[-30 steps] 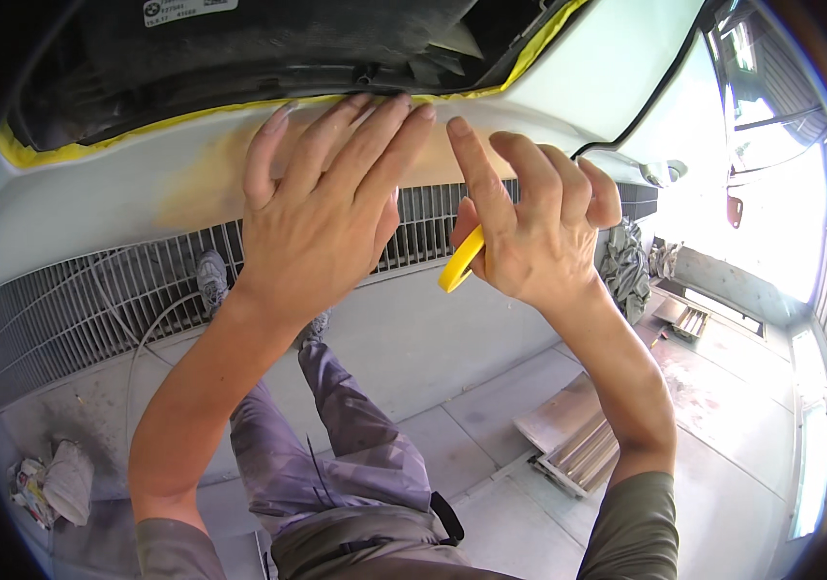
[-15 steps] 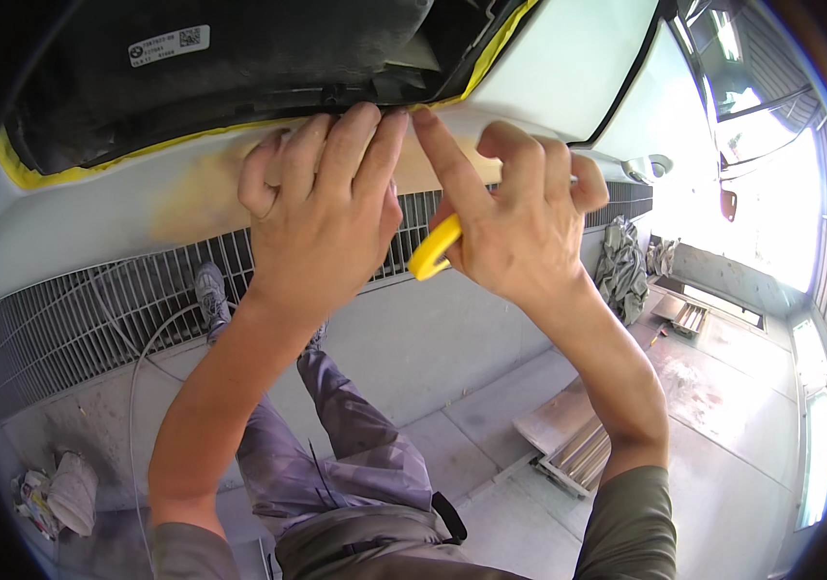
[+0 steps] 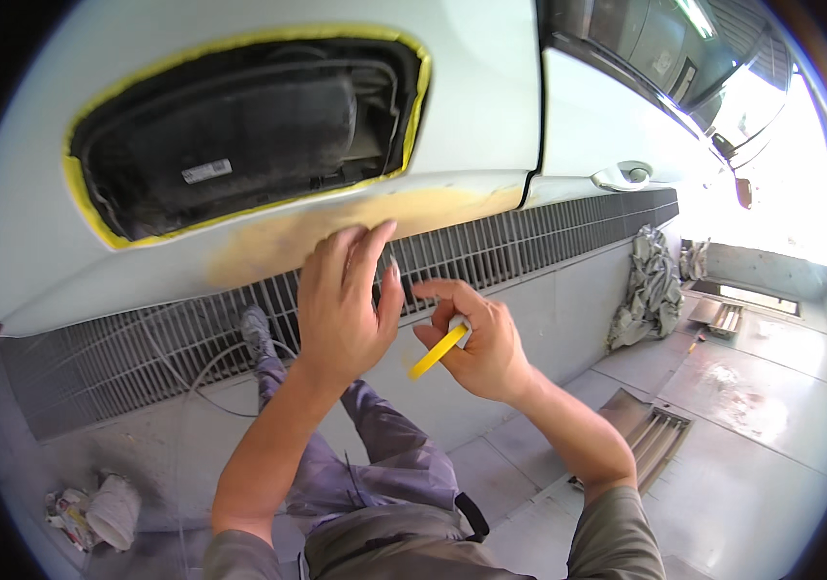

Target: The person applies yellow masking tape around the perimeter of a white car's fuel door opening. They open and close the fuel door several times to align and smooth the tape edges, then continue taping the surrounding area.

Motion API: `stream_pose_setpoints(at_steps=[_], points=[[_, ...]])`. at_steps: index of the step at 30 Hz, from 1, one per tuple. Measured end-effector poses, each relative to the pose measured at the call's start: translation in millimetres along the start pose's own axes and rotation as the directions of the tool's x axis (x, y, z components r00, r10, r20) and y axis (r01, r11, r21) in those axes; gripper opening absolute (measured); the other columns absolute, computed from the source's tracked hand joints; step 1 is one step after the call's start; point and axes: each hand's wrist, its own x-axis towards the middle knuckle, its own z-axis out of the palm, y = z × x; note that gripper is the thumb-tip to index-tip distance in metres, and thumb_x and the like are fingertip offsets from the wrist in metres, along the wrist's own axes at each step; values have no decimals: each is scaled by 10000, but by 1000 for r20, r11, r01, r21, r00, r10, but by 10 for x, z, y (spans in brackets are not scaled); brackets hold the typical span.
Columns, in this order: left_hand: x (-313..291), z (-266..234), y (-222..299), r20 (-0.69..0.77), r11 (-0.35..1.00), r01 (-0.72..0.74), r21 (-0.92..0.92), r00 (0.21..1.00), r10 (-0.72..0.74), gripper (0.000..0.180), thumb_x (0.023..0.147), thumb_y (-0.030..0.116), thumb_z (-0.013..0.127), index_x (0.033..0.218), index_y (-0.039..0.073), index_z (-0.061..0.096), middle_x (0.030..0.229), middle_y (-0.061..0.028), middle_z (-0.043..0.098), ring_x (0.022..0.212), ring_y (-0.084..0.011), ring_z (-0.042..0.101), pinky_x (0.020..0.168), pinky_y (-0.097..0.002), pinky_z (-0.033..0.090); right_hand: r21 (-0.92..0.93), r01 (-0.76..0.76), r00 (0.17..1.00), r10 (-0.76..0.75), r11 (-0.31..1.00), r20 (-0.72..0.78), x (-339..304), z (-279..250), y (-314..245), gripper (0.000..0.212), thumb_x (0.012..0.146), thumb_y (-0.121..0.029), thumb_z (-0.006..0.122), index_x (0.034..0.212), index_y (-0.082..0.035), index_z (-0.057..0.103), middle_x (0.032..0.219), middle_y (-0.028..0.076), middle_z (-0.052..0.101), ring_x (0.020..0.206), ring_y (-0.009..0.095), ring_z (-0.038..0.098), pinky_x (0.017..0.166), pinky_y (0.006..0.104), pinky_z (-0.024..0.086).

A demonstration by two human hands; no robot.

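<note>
A person holds both hands out in front of a white car point(image 3: 486, 87). The right hand point(image 3: 488, 350) has a roll of yellow tape point(image 3: 440, 351). Its thumb and bent fingers pinch the roll, and the pointing finger sticks out to the left. We see the roll almost from its thin side, so it looks like a slanted yellow bar. Its long way runs from low on the left to high on the right, and the low end pokes out toward the left hand point(image 3: 341, 309). There is a gap between the roll and that hand.

The left hand is loose, with its fingers pointing up and nothing in them that shows. Its fingertips reach the bottom edge of the tan patch point(image 3: 413, 210) in this view, but I cannot tell if they touch it.

A yellow tape line point(image 3: 81, 198) goes around the hole in the car, with a black part point(image 3: 239, 135) inside. This line is up and to the left from the roll, past the tan patch. The left hand is nearer to it; the right hand is lower and farther away. Under the car is a floor grate point(image 3: 549, 224).
</note>
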Motion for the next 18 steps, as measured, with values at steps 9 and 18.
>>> stream_pose_setpoints(at_steps=[9,18], points=[[313,-751,423,327,1000,14,-8,945,-10,311,933,65,745,1242,42,716,1156,-129,697,958,-316,688,872,-435,557,767,-90,988,153,636,-11,-833,174,136,425,1025,-42,673,1399,-13,474,1117,82,638,999,135,625,896,309,524],[997,-1553,964,688,970,112,-217,722,70,329,919,-2,754,1242,46,711,1135,-87,741,938,-216,724,836,-346,572,121,547,708,-381,828,-595,-754,125,-676,460,823,-29,872,1147,-90,552,1080,110,769,946,291,743,1236,634,347]])
